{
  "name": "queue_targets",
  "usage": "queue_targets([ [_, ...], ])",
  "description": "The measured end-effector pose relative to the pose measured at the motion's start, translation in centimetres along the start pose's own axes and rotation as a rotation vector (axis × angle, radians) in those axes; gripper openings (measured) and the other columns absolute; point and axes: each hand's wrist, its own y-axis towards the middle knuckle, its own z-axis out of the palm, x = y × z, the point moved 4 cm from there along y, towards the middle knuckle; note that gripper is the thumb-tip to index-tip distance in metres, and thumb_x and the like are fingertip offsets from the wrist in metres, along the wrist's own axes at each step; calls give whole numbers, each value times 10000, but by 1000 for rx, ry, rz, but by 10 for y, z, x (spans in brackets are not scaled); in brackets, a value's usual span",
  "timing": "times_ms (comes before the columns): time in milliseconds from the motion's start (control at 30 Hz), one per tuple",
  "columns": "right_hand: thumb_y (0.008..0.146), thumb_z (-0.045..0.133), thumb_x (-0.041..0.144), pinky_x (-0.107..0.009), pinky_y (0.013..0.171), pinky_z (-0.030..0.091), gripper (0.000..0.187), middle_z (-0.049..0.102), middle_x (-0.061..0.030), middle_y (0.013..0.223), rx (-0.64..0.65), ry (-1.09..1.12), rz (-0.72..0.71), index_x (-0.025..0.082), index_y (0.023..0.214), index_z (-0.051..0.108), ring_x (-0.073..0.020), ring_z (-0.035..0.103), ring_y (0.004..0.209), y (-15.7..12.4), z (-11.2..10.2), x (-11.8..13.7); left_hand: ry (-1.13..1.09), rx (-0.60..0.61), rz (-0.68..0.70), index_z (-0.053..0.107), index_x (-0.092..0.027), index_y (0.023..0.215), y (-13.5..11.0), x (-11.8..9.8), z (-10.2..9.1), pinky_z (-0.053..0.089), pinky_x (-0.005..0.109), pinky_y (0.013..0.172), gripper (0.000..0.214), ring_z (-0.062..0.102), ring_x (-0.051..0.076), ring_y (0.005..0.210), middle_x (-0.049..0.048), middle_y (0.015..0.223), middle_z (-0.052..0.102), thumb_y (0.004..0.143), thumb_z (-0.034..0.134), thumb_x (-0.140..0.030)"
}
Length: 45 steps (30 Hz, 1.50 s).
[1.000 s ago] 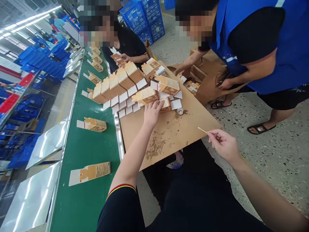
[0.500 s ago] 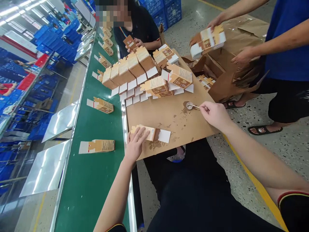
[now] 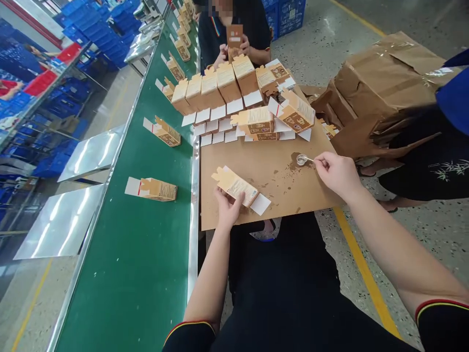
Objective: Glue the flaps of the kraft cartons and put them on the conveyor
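Observation:
My left hand (image 3: 229, 208) grips a tan and brown printed carton (image 3: 238, 186) from its near side, thumb and fingers on opposite faces. The carton is tilted above the brown cardboard tabletop (image 3: 252, 159), with a white flap open at its right end. In my right hand (image 3: 339, 173) is a thin stick (image 3: 309, 160), pinched between thumb and fingers. Its far tip reaches a small clear round dish (image 3: 301, 160), where I cannot make out its shape. Wet dark spots surround the dish.
Stacked cartons (image 3: 208, 93) fill the table's far side. More cartons (image 3: 159, 189) stand in a line on the green conveyor belt (image 3: 139, 264) at left. A co-worker (image 3: 234, 29) across the table holds a brown carton. A large opened cardboard box (image 3: 388, 73) and another person (image 3: 414, 166) are at right.
My left hand has gone from lying on the carton to gripping and tilting it. Belt cartons have shifted farther away. The person at right has moved their hands and carton out of view.

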Motion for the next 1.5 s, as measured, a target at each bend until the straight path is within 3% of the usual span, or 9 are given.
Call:
queue_targets([
  [100,1077,649,481,-366,649,527,298,731,-57,728,-74,169,38,255,922,767,-233,668,640,-35,9,18,-201,-39,-79,156,-411,1750,-5,-6,-5,639,535,1182,1288,797,308,1323,168,1554,696,822,1033,-580],
  [167,1096,631,478,-330,626,524,314,745,-45,751,-25,285,29,235,952,768,-206,676,642,-64,33,43,-253,-54,-123,181,-413,1763,-4,-8,-10,635,552,1201,1379,797,330,1347,169,1552,717,740,1098,-537],
  [300,1146,568,362,-284,628,493,293,708,-16,722,177,403,-139,232,956,748,-154,626,601,-119,93,96,-266,5,-175,601,-289,1533,1,-9,-11,616,563,1241,1012,739,384,1453,189,1515,745,702,1108,-565],
  [467,1151,518,254,-289,665,468,286,684,-24,743,230,319,-242,234,934,703,-176,638,656,-139,125,107,-267,3,-171,653,-282,1437,-1,-9,-6,623,552,1232,914,745,368,1441,166,1470,773,694,1113,-551],
  [700,1118,565,242,-288,657,483,233,670,-17,717,110,311,-164,238,932,707,-180,636,639,-121,105,87,-224,20,-80,535,-352,1544,-18,-3,8,653,528,1178,1011,750,346,1418,146,1573,686,724,1091,-552],
  [967,1104,608,295,-270,633,499,227,660,1,690,-1,384,-79,235,924,733,-147,588,584,-128,75,77,-1,-11,66,587,-265,1368,-37,5,20,596,518,1232,913,728,361,1418,149,1403,729,679,1078,-610],
  [1333,1126,600,485,-296,643,557,351,692,-20,684,25,419,50,253,912,753,-171,626,589,-137,67,71,120,4,-2,590,-271,1325,-47,-10,28,651,484,1099,778,791,352,1242,120,1257,779,717,1055,-405],
  [1433,1121,608,516,-297,607,536,375,672,-11,653,18,420,23,256,890,747,-163,601,552,-132,67,73,154,-4,-19,606,-273,1303,-42,-6,16,669,494,1069,773,796,360,1207,112,1230,787,689,1066,-364],
  [1500,1124,606,541,-303,587,525,394,671,-14,652,1,421,23,259,889,748,-167,606,546,-129,65,72,148,-70,-37,598,-270,1302,-37,-5,-15,657,535,1114,798,775,383,1261,122,1261,774,677,1081,-381],
])
